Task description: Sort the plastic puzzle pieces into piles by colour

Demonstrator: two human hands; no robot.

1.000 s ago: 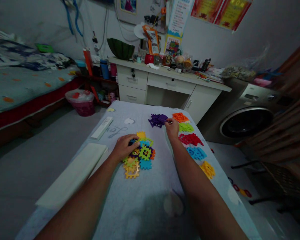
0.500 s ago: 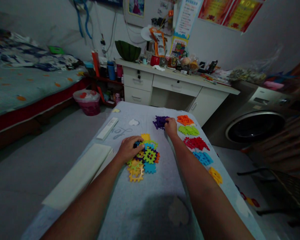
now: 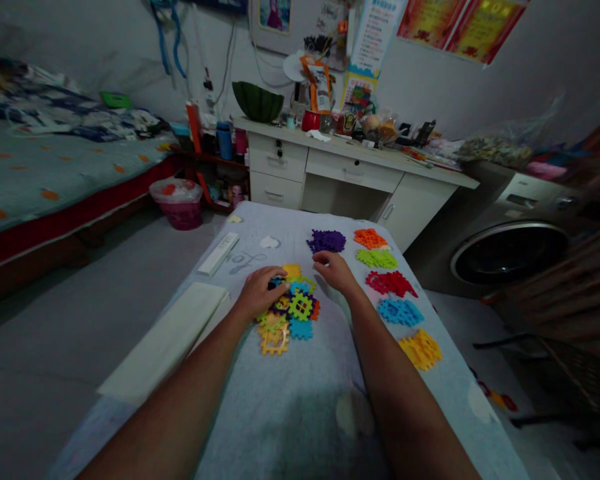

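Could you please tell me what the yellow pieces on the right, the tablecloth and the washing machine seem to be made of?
Yellow pieces: probably smooth plastic, from their bright colour and toothed edges.
Tablecloth: apparently matt fabric, with creases.
Washing machine: perhaps painted metal, from its grey sheen.

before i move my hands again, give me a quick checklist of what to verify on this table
1. Left hand on the mixed pile: ok, it rests on the left side.
2. Mixed pile fully in view: not ok, the left hand covers part of it.
3. Right hand holding nothing: cannot tell, the fingertips are too small and dim.
4. Right hand off the purple pile: cannot tell, it is right at the near edge.
5. Red pile apart from the mixed pile: ok, bare cloth and the right forearm lie between.
6. Long white board clear of the mixed pile: ok.
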